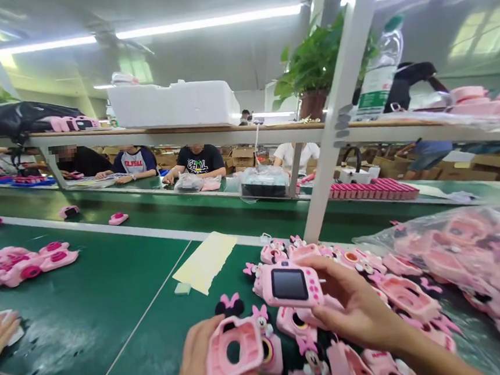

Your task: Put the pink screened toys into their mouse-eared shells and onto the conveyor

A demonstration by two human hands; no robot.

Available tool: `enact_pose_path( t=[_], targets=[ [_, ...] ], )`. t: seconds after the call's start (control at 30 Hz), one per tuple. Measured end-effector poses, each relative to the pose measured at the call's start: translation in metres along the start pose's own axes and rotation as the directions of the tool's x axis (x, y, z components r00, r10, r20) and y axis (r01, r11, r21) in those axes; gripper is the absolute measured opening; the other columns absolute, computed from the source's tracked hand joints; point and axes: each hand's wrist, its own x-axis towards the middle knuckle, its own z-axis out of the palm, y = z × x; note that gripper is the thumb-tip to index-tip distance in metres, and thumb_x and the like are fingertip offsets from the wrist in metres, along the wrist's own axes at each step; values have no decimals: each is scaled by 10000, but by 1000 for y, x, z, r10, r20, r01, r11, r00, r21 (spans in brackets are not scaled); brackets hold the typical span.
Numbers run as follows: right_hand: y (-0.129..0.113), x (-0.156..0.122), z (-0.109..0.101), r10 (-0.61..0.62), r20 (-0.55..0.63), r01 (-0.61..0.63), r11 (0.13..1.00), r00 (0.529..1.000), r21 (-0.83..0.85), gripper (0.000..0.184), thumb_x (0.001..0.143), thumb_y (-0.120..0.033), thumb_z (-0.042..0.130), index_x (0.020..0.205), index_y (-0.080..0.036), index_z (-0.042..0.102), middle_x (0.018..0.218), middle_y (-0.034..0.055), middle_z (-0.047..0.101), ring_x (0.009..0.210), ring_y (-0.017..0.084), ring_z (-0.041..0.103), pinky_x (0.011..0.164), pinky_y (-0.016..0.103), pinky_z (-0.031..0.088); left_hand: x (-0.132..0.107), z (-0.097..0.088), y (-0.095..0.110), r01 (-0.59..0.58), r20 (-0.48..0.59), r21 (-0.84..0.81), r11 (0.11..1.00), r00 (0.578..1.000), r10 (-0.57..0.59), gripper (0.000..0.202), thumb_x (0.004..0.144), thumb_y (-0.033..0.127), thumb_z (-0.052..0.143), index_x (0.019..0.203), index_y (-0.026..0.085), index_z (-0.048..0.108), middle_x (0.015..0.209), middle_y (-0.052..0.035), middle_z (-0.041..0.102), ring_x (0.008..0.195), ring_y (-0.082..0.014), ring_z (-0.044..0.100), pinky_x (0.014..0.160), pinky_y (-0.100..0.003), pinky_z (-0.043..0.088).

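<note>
My left hand [199, 355] grips a pink silicone camera case [253, 333], its hollow back and round lens hole facing me. Black ears with a pink bow [229, 305] stick up at its top. In my right hand [351, 301] is a pink toy camera [267, 288], held by its right side between thumb and fingers. Its dark screen [289, 284] and pink buttons face me. The camera is above and to the right of the case, apart from it. Beneath and around my right hand lie several more pink mouse-figure cases [348, 365].
A clear plastic bag of pink cases [460, 245] lies at the right. Yellow paper [206, 263] rests on the green bench [142, 313]. Pink cameras [24, 264] are piled at left, near another person's hand [0, 335]. A white post [343, 103] rises behind the cases.
</note>
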Motion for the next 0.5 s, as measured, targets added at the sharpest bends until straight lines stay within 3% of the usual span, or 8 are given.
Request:
enact_pose_path(
  t=[0.07,0.2,0.33,0.5],
  targets=[
    [-4,-42,7,35,-42,-34,999,998,24,529,884,-265,659,1374,-314,465,1341,110,578,1153,256,645,960,383,568,1,8,42,25,109,-94,995,994,-15,622,674,338,817,1222,279,528,1243,-53,554,1143,-245,597,991,-384,516],
    [-10,-99,7,54,-125,-77,980,991,-186,616,823,-225,706,1385,-344,483,1369,89,579,1190,277,620,941,379,573,0,43,104,20,274,-123,992,962,14,562,740,252,778,1214,318,483,1260,-15,508,1188,-201,538,1024,-362,467],
    [-18,-127,-11,88,-98,-114,947,991,-301,576,812,-223,699,1354,-307,521,1285,80,637,1098,246,653,845,318,587,-3,71,122,-69,380,-63,996,921,88,584,729,134,749,1212,318,476,1283,-14,487,1235,-202,496,1062,-382,429],
    [-26,-135,-29,146,-57,-157,927,988,-340,563,801,-242,696,1346,-250,552,1238,88,664,1036,229,658,890,332,550,-5,87,127,-138,459,-72,988,875,156,593,714,79,734,1195,317,481,1271,-16,494,1189,-196,530,1020,-366,459]
  ],
)
